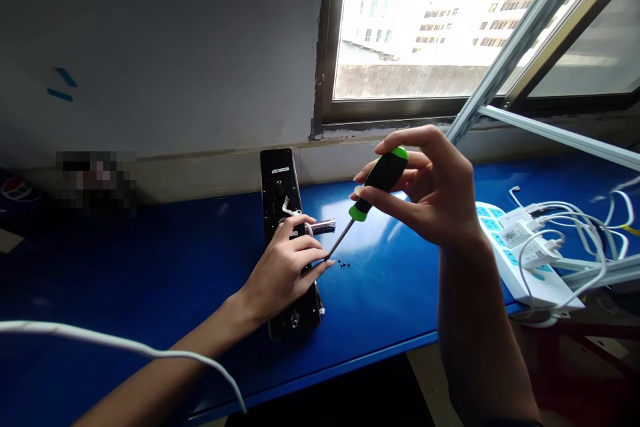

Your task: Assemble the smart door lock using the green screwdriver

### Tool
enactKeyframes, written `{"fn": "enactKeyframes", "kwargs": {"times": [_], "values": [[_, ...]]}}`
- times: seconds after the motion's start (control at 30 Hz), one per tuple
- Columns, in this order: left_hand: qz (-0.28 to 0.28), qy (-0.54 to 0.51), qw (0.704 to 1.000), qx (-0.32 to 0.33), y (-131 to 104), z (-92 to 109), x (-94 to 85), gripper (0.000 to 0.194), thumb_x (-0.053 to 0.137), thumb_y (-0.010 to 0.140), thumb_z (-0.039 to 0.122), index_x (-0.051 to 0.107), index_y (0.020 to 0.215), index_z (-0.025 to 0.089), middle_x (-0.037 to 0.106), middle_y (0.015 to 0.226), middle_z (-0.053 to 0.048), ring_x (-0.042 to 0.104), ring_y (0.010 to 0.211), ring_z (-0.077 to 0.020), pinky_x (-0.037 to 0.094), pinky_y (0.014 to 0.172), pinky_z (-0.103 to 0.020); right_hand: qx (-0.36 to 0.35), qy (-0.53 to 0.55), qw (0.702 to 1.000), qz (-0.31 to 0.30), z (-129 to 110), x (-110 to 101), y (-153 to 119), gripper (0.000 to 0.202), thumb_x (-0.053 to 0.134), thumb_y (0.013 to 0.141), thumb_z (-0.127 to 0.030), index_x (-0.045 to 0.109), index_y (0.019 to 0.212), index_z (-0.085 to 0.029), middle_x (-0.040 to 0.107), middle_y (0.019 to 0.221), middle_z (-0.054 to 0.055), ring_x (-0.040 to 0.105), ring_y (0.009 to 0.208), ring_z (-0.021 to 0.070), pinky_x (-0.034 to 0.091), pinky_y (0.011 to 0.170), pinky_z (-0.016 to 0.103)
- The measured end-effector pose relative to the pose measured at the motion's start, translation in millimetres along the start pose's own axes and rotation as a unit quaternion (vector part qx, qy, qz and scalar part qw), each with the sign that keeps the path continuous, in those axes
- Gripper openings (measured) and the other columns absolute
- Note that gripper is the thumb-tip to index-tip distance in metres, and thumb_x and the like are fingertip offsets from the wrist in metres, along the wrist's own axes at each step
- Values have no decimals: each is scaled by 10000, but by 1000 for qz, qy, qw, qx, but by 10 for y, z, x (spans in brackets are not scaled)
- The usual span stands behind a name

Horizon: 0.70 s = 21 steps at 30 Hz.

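My right hand (425,187) is closed around the black and green handle of a screwdriver (385,179), which slants down to the left. Its tip meets the pinched thumb and fingers of my left hand (287,260); whatever is between them is too small to make out. Under my left hand lies a long black panel (280,187), which looks like part of a door lock, with holes and white connectors. A shiny silver handle (324,226) sticks out from its right side. Several tiny dark screws (344,264) lie on the blue table just right of my left fingertips.
The blue table (200,233) runs along a wall under a window. At the right, a white power strip (505,253) carries plugs and tangled cables beside a metal frame (530,33). A white cable (125,345) crosses over my left forearm. A dark Pepsi-marked item (20,188) is far left.
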State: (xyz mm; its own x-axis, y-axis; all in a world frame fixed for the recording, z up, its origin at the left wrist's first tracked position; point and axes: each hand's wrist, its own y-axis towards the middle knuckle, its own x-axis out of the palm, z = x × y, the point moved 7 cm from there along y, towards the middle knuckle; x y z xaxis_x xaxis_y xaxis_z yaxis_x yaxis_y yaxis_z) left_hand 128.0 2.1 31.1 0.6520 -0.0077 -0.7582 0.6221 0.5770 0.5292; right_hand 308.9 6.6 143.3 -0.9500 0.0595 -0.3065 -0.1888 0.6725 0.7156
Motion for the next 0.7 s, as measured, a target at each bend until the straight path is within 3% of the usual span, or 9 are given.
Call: {"fn": "enactKeyframes", "kwargs": {"times": [0.17,0.33,0.5,0.6,0.7], "values": [[48,-67,996,-41,-47,24,-127,11,799,891,211,810,893,213,790,854,-50,558,1247,-319,530,1029,-518,-30,26,999,-1,-142,25,-29,533,887,747,-108,618,1187,-243,756,983,-8,793,911,215,721,711,330],[96,-83,989,-70,-132,68,-233,35,817,878,228,814,846,213,792,816,-43,574,1200,-309,506,1040,-513,-29,17,999,16,-271,113,-105,640,887,736,-77,623,1291,-258,764,1053,9,791,962,232,717,778,351],[92,-101,986,-98,-290,49,-229,61,808,891,277,819,869,221,797,860,-39,554,1232,-303,473,1106,-516,-36,16,999,4,-376,333,-252,809,858,773,-71,521,1476,-289,770,1081,23,789,996,257,707,875,420],[34,-107,990,-87,-403,26,-198,166,746,942,366,827,1009,237,791,1101,-53,465,1371,-322,390,1205,-550,-51,-4,998,25,-417,421,-369,793,856,764,-56,549,1451,-305,765,1097,19,793,978,254,712,847,405],[-43,-98,991,-80,-532,-32,-157,339,612,1015,459,748,1287,310,554,1553,-31,229,1557,-362,270,1270,-630,-52,-29,998,32,-418,499,-481,782,838,773,-38,554,1450,-307,748,1221,39,792,993,246,707,857,393]]}}
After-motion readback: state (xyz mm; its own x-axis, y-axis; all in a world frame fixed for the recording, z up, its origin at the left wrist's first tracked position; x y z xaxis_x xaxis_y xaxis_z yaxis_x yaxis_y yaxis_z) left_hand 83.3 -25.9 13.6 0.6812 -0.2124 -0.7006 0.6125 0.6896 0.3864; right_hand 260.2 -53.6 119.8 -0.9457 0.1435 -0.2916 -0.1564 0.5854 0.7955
